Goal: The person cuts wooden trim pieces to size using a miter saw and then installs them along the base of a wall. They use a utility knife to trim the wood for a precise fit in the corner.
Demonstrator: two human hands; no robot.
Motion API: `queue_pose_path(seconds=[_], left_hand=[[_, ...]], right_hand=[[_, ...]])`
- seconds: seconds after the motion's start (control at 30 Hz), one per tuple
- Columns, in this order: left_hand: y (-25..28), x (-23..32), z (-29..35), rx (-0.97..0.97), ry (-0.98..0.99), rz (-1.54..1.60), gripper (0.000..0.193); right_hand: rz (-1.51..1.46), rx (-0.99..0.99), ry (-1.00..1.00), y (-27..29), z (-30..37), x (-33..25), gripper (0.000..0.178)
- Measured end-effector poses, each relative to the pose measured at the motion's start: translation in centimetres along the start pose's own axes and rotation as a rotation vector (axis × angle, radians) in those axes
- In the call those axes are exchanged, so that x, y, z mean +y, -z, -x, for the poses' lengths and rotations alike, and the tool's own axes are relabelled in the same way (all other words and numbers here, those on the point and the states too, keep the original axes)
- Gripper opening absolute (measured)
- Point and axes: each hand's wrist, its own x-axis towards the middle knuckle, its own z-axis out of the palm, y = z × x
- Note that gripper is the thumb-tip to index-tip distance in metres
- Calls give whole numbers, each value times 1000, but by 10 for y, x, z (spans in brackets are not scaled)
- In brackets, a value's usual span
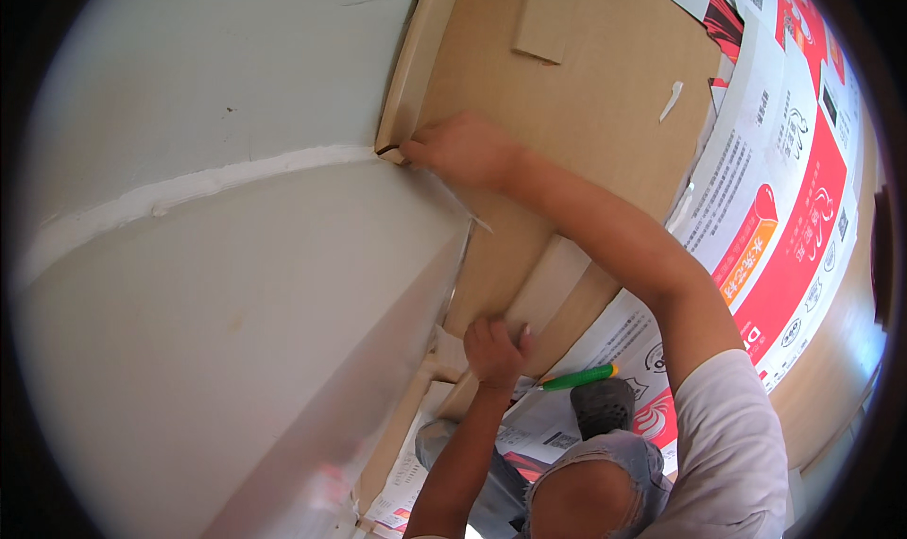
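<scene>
A tan skirting board [416, 62] runs along the foot of the wall to the corner. At its lower end, the fingertips of my right hand [463, 150] pinch its edge, where a dark gap and a small tan bit show. My left hand [495, 352] is closed, fingers curled and thumb up, low by the wall beside a pale wooden strip [557, 279]. What lies inside that hand is hidden. A green utility knife [578, 378] rests on the printed cardboard, right of my left hand and near my grey shoe [602, 407].
Two pale walls meet at a corner, with a rough white filler line [227, 175] across them. On the brown floor lie a loose board piece [543, 19] and a white scrap [671, 102]. Red and white printed cardboard [756, 189] covers the right side. My bent knee [586, 496] is below.
</scene>
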Motion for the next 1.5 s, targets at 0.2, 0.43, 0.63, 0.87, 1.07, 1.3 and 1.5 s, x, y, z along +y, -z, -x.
queue_pose_path(seconds=[0.2, 0.43, 0.63, 0.87, 1.07, 1.3, 1.5], left_hand=[[-2, 0, -2, 43, -36, -13, 49], [-2, 0, -3, 20, -19, -14, 47], [-3, 0, -5, 54, -36, -18, 46], [-4, 3, -4, 83, -50, -47, 48], [-3, 7, -4, 60, -36, -37, 48], [-5, 3, -2, 76, -12, -19, 44], [-4, 2, -3, 61, -17, -27, 45]], right_hand=[[-23, 54, 37, -7, -9, 5, 11], [-39, 23, 31, -15, -6, 3, 14], [18, 20, 23, -16, -6, 4, 12], [27, 10, -34, -18, -9, -1, 8], [73, 33, -33, -21, -11, 0, 7], [79, -21, -20, -12, -9, -1, 12], [73, 19, 30, -17, -2, 2, 17]])
